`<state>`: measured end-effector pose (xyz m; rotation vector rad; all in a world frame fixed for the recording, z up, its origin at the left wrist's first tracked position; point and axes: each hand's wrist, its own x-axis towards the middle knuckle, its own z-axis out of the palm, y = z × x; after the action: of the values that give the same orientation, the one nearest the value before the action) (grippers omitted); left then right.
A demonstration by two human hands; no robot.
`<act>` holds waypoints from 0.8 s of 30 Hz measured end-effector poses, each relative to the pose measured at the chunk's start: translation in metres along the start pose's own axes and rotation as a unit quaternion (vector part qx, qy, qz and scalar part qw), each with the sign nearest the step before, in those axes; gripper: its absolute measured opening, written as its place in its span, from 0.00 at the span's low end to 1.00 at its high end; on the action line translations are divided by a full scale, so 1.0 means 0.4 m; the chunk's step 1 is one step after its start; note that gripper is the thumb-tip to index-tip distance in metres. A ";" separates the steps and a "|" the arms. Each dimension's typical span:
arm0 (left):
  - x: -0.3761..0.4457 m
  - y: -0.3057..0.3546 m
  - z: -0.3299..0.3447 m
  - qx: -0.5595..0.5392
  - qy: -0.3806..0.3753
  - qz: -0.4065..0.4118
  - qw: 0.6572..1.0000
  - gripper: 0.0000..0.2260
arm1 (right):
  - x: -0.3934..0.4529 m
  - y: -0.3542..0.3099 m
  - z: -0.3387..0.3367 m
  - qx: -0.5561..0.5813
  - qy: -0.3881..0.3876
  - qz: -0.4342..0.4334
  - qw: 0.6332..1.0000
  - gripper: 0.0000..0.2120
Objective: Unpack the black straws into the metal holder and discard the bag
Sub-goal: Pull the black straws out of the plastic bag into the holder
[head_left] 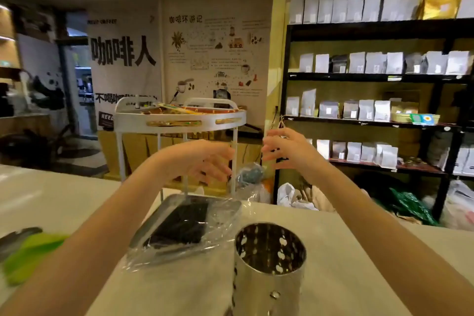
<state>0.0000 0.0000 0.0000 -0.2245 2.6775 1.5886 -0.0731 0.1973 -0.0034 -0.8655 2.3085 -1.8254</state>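
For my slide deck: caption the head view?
Both hands raised empty above bagged black straws beside empty perforated metal holder.

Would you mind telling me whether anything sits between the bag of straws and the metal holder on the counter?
Nothing visible does. The bag of black straws lies on a metal tray, left of the empty metal holder, with bare counter between.

Two bare forearms are in view, with no sleeve, watch or bracelet on either. The left hand and the right hand wear no gloves, and no rings show. Motion blur softens the fingers.
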 end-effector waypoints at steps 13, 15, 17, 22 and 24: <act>0.041 -0.378 -0.038 0.053 0.150 -0.208 0.965 0.19 | 0.054 0.316 0.142 -0.130 -0.085 0.282 0.947 0.26; 0.051 -0.410 -0.027 0.024 0.161 -0.221 0.962 0.20 | 0.052 0.338 0.145 -0.116 -0.141 0.285 0.941 0.28; 0.053 -0.424 -0.017 -0.024 0.153 -0.237 0.959 0.17 | 0.048 0.355 0.148 -0.099 -0.170 0.291 0.936 0.30; 0.054 -0.450 -0.029 -0.155 0.138 -0.260 0.943 0.21 | 0.074 0.360 0.170 0.037 -0.274 0.233 0.932 0.21; 0.056 -0.450 -0.032 -0.220 0.129 -0.242 0.936 0.23 | 0.062 0.306 0.168 0.055 -0.147 0.231 0.960 0.05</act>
<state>0.0026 -0.0987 -0.1526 -1.0743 2.1112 2.0448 -0.1143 0.1434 -0.1278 -0.4851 1.9896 -1.4935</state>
